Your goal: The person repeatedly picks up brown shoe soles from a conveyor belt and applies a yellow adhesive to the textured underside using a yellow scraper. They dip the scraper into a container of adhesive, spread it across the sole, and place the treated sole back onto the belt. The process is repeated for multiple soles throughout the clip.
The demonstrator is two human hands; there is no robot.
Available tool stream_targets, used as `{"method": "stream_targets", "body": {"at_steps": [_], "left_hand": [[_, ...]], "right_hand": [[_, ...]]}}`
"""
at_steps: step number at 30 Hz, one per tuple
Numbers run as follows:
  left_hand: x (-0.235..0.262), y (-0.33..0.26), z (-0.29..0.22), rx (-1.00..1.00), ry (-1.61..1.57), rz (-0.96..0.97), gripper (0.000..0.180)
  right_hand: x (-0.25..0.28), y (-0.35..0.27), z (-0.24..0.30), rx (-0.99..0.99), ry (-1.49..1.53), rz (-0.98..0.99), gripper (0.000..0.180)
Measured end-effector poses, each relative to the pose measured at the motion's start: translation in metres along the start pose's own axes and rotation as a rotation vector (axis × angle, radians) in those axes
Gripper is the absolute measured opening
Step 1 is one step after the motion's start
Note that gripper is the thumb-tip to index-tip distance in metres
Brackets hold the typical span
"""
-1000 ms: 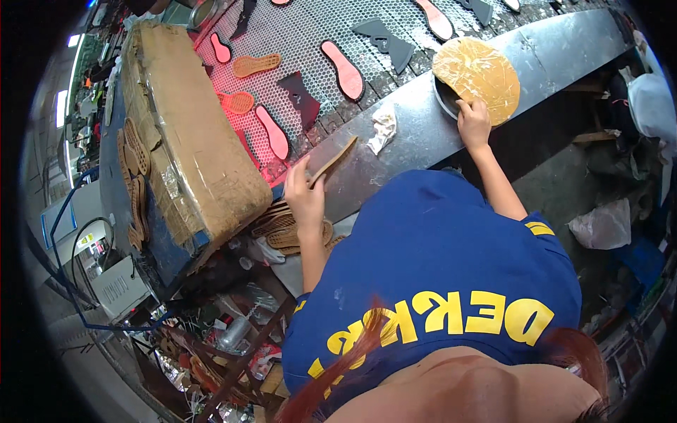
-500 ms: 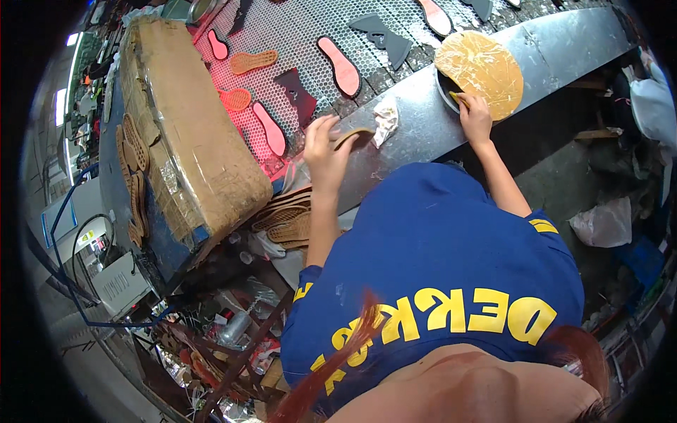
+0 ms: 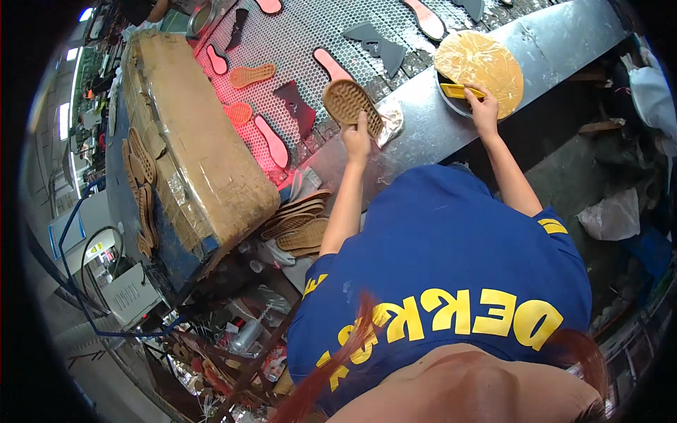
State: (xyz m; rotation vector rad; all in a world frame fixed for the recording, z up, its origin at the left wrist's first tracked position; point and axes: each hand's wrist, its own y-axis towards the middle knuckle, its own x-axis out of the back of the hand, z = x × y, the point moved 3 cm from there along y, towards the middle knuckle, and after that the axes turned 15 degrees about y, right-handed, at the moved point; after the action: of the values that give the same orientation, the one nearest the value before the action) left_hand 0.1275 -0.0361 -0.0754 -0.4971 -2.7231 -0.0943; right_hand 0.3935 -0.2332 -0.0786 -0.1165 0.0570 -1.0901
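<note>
My left hand (image 3: 357, 139) is closed on a brown shoe sole (image 3: 345, 101), its textured face turned up over the edge of the metal ledge. A crumpled white cloth (image 3: 391, 122) lies on the ledge beside the sole. On the right, my right hand (image 3: 484, 113) pinches a flat yellow tool (image 3: 453, 91), perhaps a brush or scraper, whose far end is over a round container (image 3: 457, 108). A round tan cover (image 3: 488, 65) hides most of that container, and its contents do not show.
Beyond the metal ledge (image 3: 546, 46), a mesh conveyor (image 3: 289, 53) bears pink-topped insoles (image 3: 271, 141), dark cut pieces (image 3: 377, 44) and an orange sole (image 3: 252, 75). A large cardboard box (image 3: 190, 134) stands at left. Brown soles (image 3: 300, 229) are stacked by my left forearm.
My left hand has raised and turned the sole, so its broad textured face now shows. The yellow tool shows more fully at the container, and my right hand has shifted slightly right.
</note>
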Motion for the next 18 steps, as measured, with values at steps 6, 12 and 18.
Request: {"method": "stream_targets", "body": {"at_steps": [6,12,18], "left_hand": [[0.043,0.012,-0.053,0.099,-0.518,0.182,0.036],[0.088,-0.002,-0.071,0.129,-0.591,0.26,0.035],[0.098,-0.021,-0.064,0.307,-0.695,0.41,0.048]], "right_hand": [[-0.005,0.002,-0.009,-0.154,0.43,-0.081,0.02],[-0.017,-0.011,0.006,0.333,-0.148,0.032,0.015],[-0.015,0.017,-0.016,-0.412,0.883,-0.135,0.021]]}}
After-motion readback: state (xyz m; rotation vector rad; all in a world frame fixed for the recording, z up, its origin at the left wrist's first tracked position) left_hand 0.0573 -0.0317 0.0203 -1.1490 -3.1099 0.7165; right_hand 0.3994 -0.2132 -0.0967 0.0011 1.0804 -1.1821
